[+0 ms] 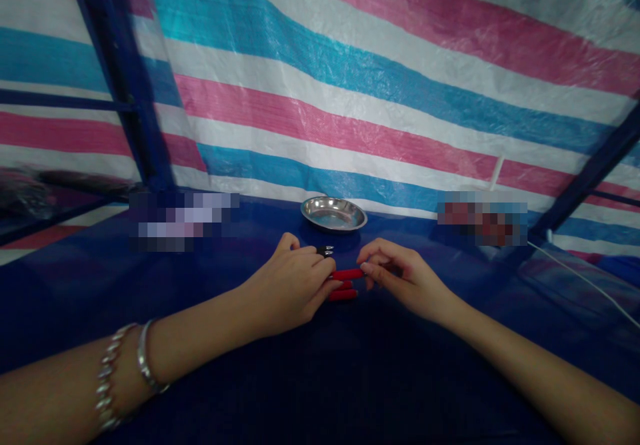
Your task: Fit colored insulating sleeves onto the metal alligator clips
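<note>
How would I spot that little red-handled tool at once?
Below the striped tarp lies a dark blue table with a shallow steel dish near its back edge. Just in front of the dish, the left hand grips a small tool and the right hand touches its handle end. Bright red handles and a dark metal head set it apart from the shiny round dish.

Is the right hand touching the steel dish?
No, the right hand has its fingertips at a red handle of the pliers, and the steel dish lies apart, farther back.
</note>
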A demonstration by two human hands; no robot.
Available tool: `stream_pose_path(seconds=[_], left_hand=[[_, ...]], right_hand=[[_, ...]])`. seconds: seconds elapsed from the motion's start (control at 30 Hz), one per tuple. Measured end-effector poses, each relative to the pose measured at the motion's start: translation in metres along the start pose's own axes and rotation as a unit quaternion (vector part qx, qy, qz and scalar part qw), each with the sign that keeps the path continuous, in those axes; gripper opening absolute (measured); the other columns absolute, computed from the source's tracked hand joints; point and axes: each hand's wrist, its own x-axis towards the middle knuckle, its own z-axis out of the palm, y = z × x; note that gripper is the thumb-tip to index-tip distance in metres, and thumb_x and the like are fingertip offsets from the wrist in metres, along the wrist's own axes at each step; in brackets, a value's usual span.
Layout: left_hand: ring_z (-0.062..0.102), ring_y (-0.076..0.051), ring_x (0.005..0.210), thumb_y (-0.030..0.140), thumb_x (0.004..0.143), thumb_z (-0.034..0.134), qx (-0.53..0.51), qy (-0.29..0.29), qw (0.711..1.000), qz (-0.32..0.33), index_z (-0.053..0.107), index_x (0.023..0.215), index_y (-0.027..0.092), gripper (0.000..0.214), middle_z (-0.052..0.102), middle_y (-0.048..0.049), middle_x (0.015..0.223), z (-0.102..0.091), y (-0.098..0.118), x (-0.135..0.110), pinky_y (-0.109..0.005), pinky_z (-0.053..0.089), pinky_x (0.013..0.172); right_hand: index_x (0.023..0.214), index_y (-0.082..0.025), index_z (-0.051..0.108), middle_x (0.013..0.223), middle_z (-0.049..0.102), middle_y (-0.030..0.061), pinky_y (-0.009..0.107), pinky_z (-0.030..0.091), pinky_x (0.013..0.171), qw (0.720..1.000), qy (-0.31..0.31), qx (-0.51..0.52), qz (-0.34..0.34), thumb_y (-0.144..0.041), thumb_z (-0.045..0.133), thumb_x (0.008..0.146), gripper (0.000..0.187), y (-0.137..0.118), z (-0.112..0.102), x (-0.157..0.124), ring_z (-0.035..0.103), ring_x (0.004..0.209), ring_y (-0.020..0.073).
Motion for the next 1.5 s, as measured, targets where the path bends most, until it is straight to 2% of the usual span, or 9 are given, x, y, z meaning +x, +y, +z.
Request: stream_pose_path(seconds=[0.43,0.63,0.77,1.0,1.33,1.5], left_hand=[[0.048,-0.015,0.062,0.024,0.084,0.037,-0.004,-0.016,1.000,-0.005,0.053,0.072,0.013,0.022,0.057,-0.0028,0.067,-0.0007,0.0001,0.0001,-0.032,0.025,0.064],[0.049,-0.015,0.062,0.023,0.084,0.036,-0.011,-0.014,1.000,-0.005,0.052,0.072,0.013,0.023,0.056,-0.0028,0.066,-0.0007,-0.0004,-0.0004,-0.033,0.024,0.065],[0.049,-0.015,0.062,0.024,0.085,0.035,0.000,-0.033,0.999,-0.003,0.053,0.074,0.014,0.023,0.056,-0.0033,0.068,0.0005,-0.0003,-0.0010,-0.032,0.024,0.064],[0.049,-0.016,0.061,0.026,0.085,0.034,0.021,-0.072,0.997,0.001,0.051,0.078,0.015,0.021,0.056,-0.0034,0.069,0.0034,-0.0007,-0.0023,-0.032,0.026,0.062],[0.050,-0.016,0.061,0.026,0.086,0.032,0.012,-0.096,0.995,0.002,0.051,0.079,0.015,0.022,0.057,-0.0036,0.069,0.0028,-0.0010,-0.0014,-0.032,0.029,0.063],[0.051,-0.016,0.062,0.026,0.086,0.032,0.003,-0.099,0.995,0.004,0.051,0.079,0.016,0.023,0.057,-0.0038,0.070,0.0040,-0.0025,-0.0014,-0.031,0.031,0.062]], right_hand=[[0.084,-0.019,0.050,0.070,0.054,-0.0007,0.022,0.037,0.052,0.999,0.020,-0.028,-0.019,-0.024,0.052,0.076,0.010,0.0022,0.0005,0.0002,0.047,0.059,0.0092],[0.084,-0.019,0.050,0.069,0.054,-0.0007,0.021,0.037,0.051,1.000,0.012,-0.023,-0.016,-0.030,0.049,0.078,0.013,0.0008,0.0001,0.0009,0.048,0.059,0.0091],[0.084,-0.019,0.050,0.067,0.053,-0.0009,0.022,0.038,0.052,1.000,-0.003,-0.010,0.000,-0.029,0.045,0.081,0.012,0.0009,0.0016,-0.0001,0.050,0.059,0.0097],[0.083,-0.018,0.050,0.069,0.054,-0.0007,0.021,0.036,0.051,0.999,-0.012,-0.035,-0.005,-0.026,0.050,0.077,0.009,0.0005,0.0017,0.0000,0.047,0.058,0.0092],[0.080,-0.018,0.053,0.067,0.053,-0.0015,0.020,0.034,0.049,0.997,-0.008,-0.068,-0.029,-0.024,0.053,0.075,0.008,0.0015,0.0033,-0.0002,0.042,0.053,0.0076],[0.080,-0.017,0.054,0.066,0.054,-0.0013,0.019,0.034,0.048,0.994,-0.025,-0.096,-0.036,-0.022,0.051,0.076,0.007,0.0018,0.0033,-0.0004,0.042,0.052,0.0071]])
